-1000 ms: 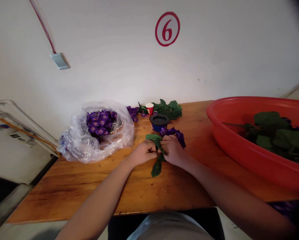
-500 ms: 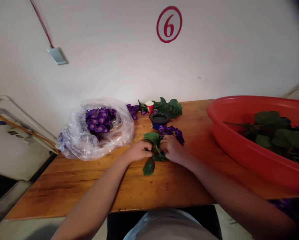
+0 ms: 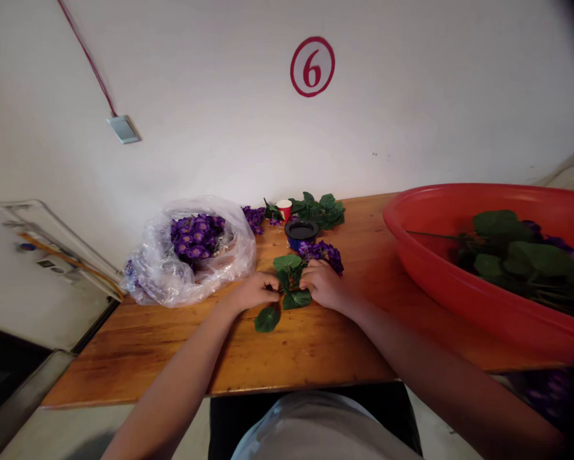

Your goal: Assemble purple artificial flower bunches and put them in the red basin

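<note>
Behind everything we have a white wall (image 3: pixel 220 96), and before us a wooden table (image 3: pixel 316 364) that reaches to it. On our right stands the red tub (image 3: pixel 440 300), with dark green leaves (image 3: pixel 502 255) and some purple blooms inside. To our left sits a clear plastic bag (image 3: pixel 172 291), its mouth gaping around a cluster of purple flowers (image 3: pixel 197 237).

Between bag and tub, near the middle of the table, is our sprig (image 3: pixel 294 299): purple blooms at the far end, broad green leaves toward us. Beyond it, by the wall, lies a heap of foliage (image 3: pixel 323 209).

Our right hand (image 3: pixel 325 285) is curled narrow, holding the sprig just below its blooms. Our left hand (image 3: pixel 255 292), also narrow, pinches it among the leaf stalks, finger and thumb close together.

Just past the blooms we see a blue pot (image 3: pixel 301 230) with a black rim, and behind that a small red cup (image 3: pixel 284 208) beside the foliage.
</note>
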Demonstrator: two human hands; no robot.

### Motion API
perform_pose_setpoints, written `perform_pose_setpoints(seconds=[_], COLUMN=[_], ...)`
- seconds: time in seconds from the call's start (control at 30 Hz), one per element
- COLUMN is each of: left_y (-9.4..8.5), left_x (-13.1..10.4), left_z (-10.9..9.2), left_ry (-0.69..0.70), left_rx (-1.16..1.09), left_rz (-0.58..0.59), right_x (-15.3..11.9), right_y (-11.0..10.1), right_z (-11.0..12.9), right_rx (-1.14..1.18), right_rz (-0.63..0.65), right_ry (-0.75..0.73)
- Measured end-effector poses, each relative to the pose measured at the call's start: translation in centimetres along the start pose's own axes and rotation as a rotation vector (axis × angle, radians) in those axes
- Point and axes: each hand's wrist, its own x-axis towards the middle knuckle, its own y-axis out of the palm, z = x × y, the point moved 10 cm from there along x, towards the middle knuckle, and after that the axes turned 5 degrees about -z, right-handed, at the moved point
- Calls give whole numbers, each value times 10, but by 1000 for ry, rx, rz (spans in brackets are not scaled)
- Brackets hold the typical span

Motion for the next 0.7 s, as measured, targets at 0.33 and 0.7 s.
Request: perform_pose_setpoints(seconds=[0.33, 0.7], left_y=[-2, 3], left_x=[7, 7], left_z=[-7, -15], left_ry=[37, 98], left_rx=[-76, 126], left_rz=[-171, -110], right_x=[5, 9], right_y=[4, 21], right_z=[28, 26], right_rx=[-177, -227], right_rz=[73, 149], right_ry=[-120, -131])
